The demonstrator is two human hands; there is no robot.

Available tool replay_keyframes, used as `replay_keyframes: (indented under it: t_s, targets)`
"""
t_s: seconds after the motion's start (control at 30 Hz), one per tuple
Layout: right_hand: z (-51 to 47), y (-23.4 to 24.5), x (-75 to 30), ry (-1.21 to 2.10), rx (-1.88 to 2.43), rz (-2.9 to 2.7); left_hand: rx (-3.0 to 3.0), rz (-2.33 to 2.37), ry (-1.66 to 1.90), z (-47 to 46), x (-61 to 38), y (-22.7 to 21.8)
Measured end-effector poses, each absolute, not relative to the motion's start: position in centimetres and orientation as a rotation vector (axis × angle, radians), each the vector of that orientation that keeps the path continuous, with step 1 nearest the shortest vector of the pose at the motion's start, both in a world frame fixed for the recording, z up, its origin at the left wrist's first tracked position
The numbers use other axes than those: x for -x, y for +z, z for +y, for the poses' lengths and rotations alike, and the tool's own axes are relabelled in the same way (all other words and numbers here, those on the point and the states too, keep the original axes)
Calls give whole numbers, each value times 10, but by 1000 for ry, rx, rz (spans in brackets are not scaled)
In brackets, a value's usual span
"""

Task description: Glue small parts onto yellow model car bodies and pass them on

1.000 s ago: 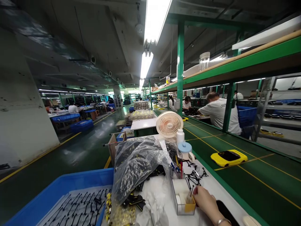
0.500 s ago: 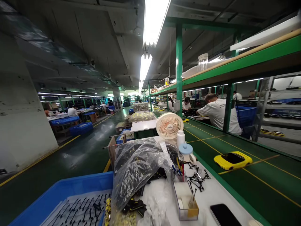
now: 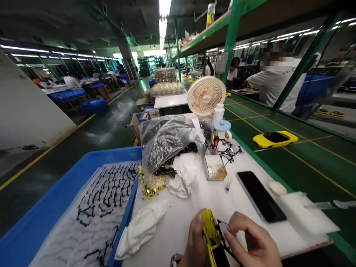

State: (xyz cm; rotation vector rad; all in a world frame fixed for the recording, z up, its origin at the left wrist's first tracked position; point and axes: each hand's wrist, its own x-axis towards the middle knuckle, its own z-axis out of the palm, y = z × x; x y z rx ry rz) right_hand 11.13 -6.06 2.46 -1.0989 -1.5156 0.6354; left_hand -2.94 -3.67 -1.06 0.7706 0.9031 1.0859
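Low in the head view, my left hand (image 3: 195, 239) is closed round a yellow model car body (image 3: 213, 231), tilted with one end up. My right hand (image 3: 254, 241), just to its right, pinches a thin black plastic part (image 3: 226, 237) against the car's side. Part of that piece is covered by my fingers. A crumpled white cloth (image 3: 144, 226) lies left of my hands. Beyond them are a wad of white tissue (image 3: 183, 181) and a small clear box (image 3: 215, 168) with white material inside. A black phone (image 3: 261, 196) rests to the right.
Rows of black parts lie on sheets in a blue bin (image 3: 72, 178) at left. A plastic bag of parts (image 3: 169, 139), a fan (image 3: 207, 96) and a lidded mug (image 3: 222, 127) stand farther back. Another yellow model car (image 3: 275, 139) sits on the green belt (image 3: 311, 167); a syringe (image 3: 330, 204) lies at right.
My view has tilted down, so the bench things appear higher. Both my hands, with the yellow car body and black part, are now in sight.
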Motion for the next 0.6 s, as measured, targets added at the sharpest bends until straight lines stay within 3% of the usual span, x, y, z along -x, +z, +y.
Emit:
replay_keyframes:
  t_s: [0.27,0.6]
  targets:
    - [-58,39,-117,614,1102,-1609,-1044,855,1104,-25,37,17]
    - [-54,47,-112,528,1196,-1583,-1052,881,1150,-26,36,14]
